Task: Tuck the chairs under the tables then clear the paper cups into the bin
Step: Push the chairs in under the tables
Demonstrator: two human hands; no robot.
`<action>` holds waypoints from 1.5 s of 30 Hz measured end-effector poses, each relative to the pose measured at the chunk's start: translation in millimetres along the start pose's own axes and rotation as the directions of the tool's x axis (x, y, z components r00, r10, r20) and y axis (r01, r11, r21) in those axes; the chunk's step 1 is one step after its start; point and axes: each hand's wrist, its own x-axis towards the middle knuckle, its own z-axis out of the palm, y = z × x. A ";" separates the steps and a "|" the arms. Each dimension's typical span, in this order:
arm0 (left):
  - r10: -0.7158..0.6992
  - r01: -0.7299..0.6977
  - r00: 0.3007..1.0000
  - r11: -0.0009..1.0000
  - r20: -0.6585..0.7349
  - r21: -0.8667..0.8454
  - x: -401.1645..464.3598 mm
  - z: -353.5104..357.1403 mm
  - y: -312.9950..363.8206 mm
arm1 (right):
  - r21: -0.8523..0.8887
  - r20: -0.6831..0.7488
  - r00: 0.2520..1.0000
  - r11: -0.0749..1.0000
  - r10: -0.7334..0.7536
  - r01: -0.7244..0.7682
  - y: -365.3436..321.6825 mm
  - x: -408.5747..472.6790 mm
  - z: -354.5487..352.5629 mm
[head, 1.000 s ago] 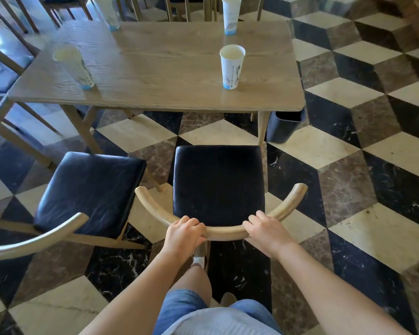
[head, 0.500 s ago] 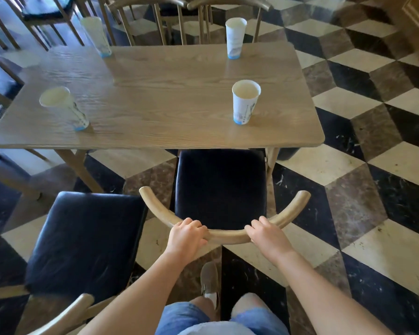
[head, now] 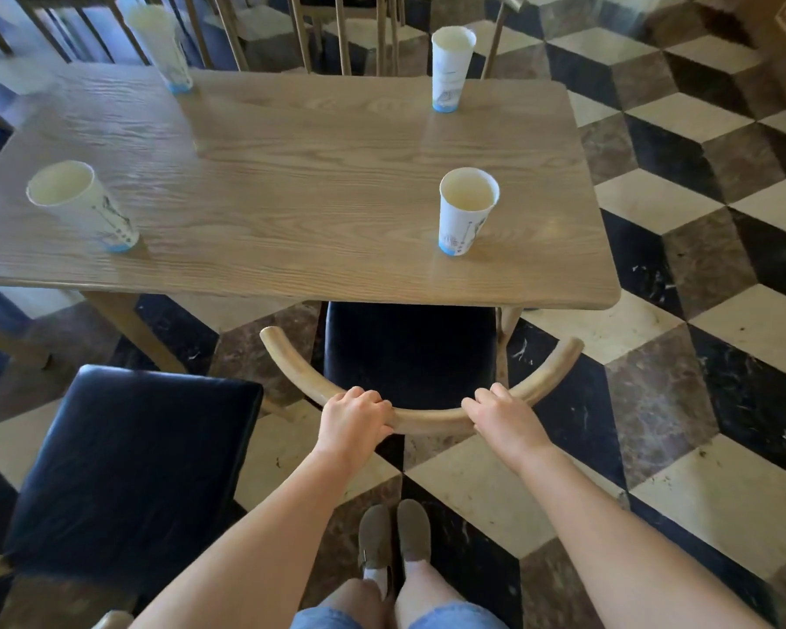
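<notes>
My left hand [head: 354, 415] and my right hand [head: 504, 413] both grip the curved wooden backrest of a chair [head: 409, 351] with a black seat. The front of its seat is hidden under the wooden table [head: 291, 183]. Several white paper cups stand upright on the table: one near me at the right [head: 466, 211], one at the near left [head: 80, 206], one at the far right [head: 450, 70] and one at the far left [head: 160, 47]. A second black-seated chair [head: 132, 460] stands to my left, clear of the table.
More wooden chairs [head: 336, 34] stand along the table's far side and at the left edge. The floor [head: 699, 356] is a chequered pattern of black, brown and cream tiles. My feet [head: 393, 533] stand just behind the gripped chair.
The chair in my hands has slid forward, so its seat has gone partly under the table. I have stepped closer, and the black bin under the table's right corner has dropped out of sight.
</notes>
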 end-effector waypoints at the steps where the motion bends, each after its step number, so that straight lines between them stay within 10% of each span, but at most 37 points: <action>1: 0.015 -0.015 1.000 1.000 0.009 0.005 4.5 1.3 1.5 | -0.002 0.002 1.000 1.000 -0.010 0.011 6.4 2.3 -0.5; 15: -0.114 0.124 0.983 0.990 0.147 -0.062 -9.0 0.8 21.9 | 0.075 -0.130 0.985 0.992 0.112 -0.103 -2.5 -13.1 15.1; 23: -0.219 0.215 0.974 0.975 -0.061 -0.061 -74.5 -38.1 14.0 | 0.052 -0.248 0.968 0.998 -0.030 0.044 -79.8 -17.5 -9.9; 45: -0.583 0.581 0.751 0.806 -0.311 -0.110 -498.0 -47.1 -136.6 | 0.034 -0.404 0.822 0.891 -0.401 0.452 -475.1 -112.1 24.7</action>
